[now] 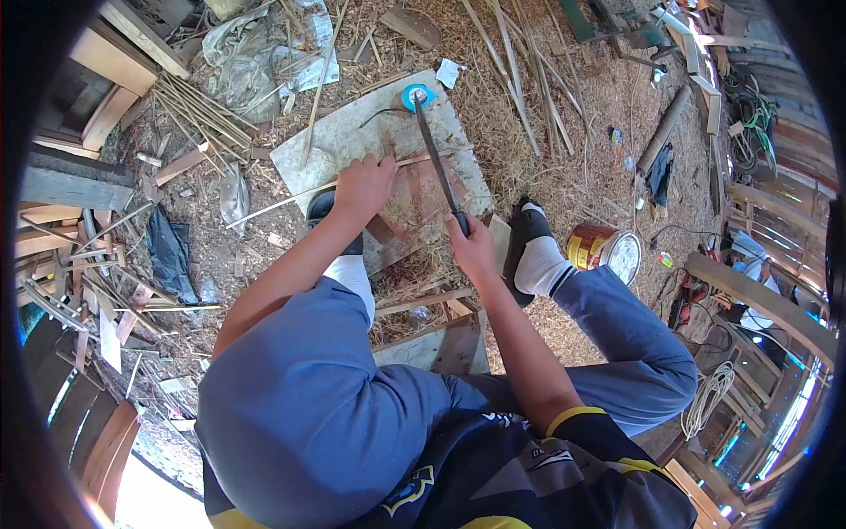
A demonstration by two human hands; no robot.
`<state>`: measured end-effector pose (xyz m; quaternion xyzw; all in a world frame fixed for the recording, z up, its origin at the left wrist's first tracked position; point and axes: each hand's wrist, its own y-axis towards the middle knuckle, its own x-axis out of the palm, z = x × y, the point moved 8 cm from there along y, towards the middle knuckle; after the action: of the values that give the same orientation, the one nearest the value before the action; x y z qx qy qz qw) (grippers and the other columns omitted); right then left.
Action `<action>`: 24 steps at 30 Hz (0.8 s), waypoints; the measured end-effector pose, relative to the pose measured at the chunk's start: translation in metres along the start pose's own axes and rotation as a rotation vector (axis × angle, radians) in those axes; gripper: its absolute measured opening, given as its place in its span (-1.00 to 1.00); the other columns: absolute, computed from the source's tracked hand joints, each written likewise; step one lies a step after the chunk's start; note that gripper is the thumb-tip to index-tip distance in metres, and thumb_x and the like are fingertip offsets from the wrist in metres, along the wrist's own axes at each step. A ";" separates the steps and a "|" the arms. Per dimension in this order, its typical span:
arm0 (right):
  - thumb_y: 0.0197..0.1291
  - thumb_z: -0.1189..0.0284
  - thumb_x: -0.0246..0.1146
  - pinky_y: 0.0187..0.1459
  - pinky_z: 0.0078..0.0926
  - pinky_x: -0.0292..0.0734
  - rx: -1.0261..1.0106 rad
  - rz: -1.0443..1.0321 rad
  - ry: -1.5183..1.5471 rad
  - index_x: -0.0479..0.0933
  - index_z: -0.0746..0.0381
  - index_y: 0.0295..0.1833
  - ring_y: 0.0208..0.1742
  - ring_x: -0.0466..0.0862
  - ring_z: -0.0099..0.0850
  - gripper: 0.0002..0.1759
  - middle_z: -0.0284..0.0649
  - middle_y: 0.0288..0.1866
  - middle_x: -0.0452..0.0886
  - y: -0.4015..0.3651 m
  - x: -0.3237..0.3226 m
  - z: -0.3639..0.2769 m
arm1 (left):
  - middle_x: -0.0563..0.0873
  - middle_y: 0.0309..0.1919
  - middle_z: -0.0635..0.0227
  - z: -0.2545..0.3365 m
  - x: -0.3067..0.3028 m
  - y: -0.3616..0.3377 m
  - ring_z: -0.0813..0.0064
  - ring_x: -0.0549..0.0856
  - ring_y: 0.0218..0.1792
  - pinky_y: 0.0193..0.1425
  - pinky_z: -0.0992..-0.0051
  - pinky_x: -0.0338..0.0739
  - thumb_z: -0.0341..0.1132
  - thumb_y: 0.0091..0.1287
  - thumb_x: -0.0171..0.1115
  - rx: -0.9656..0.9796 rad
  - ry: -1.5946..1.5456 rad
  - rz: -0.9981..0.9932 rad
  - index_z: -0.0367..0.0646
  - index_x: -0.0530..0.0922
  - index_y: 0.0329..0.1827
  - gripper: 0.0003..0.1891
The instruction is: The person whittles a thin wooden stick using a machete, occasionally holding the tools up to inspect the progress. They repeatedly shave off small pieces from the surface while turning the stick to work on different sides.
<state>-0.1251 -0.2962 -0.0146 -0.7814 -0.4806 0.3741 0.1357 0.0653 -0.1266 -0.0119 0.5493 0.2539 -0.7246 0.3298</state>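
Note:
My right hand (pixel 474 251) is closed around the black handle of a long, dark-bladed machete (pixel 434 152). The blade points away from me across a worn board (pixel 352 128), crossing over a thin wooden strip (pixel 284 203). My left hand (pixel 366 187) presses its curled fingers on that strip, which lies slantwise over the board. Near the blade's tip is a blue ring-shaped roll (pixel 408 99), perhaps tape. My left foot, in a dark shoe (pixel 322 208), is beside the strip under my left forearm.
Shavings cover the ground. Thin sticks (pixel 201 110) lie at the left and long strips (pixel 529 75) ahead. A brown tin (pixel 592 247) stands by my right foot. Plastic sheeting (pixel 242 62), a black bag (pixel 172 251), coiled rope (pixel 710 397) and a timber beam (pixel 762 300) surround me.

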 end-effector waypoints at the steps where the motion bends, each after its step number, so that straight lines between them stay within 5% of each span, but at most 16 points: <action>1: 0.41 -0.03 0.35 -0.44 -0.32 0.32 0.002 -0.004 -0.026 0.55 0.31 -0.33 -0.52 0.36 -0.53 -0.43 -0.30 -0.61 0.41 -0.002 -0.001 -0.007 | 0.69 -0.33 0.15 0.000 0.002 0.000 0.10 0.78 -0.35 -0.36 0.14 0.71 -0.09 0.53 0.20 -0.004 0.010 -0.007 -0.05 0.61 -0.09 -0.77; 14: 0.42 0.01 0.36 -0.46 -0.33 0.30 -0.087 0.020 -0.102 0.65 0.32 -0.25 -0.53 0.35 -0.55 -0.48 -0.32 -0.61 0.43 0.000 0.005 -0.038 | 0.77 -0.40 0.04 -0.002 0.004 0.002 -0.06 0.81 -0.34 -0.33 -0.01 0.72 -0.07 0.57 0.12 -0.072 -0.145 -0.126 -0.14 0.61 -0.13 -0.69; 24: 0.43 0.04 0.36 -0.45 -0.37 0.30 -0.081 0.006 -0.042 0.64 0.32 -0.29 -0.52 0.35 -0.58 -0.49 -0.37 -0.61 0.43 0.002 0.012 -0.029 | 0.78 -0.47 0.09 -0.003 0.008 0.003 0.01 0.82 -0.39 -0.35 0.05 0.72 -0.07 0.55 0.15 -0.070 -0.124 -0.110 -0.12 0.61 -0.19 -0.70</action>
<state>-0.0995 -0.2827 -0.0014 -0.7796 -0.4956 0.3713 0.0928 0.0682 -0.1278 -0.0202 0.4769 0.2880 -0.7648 0.3235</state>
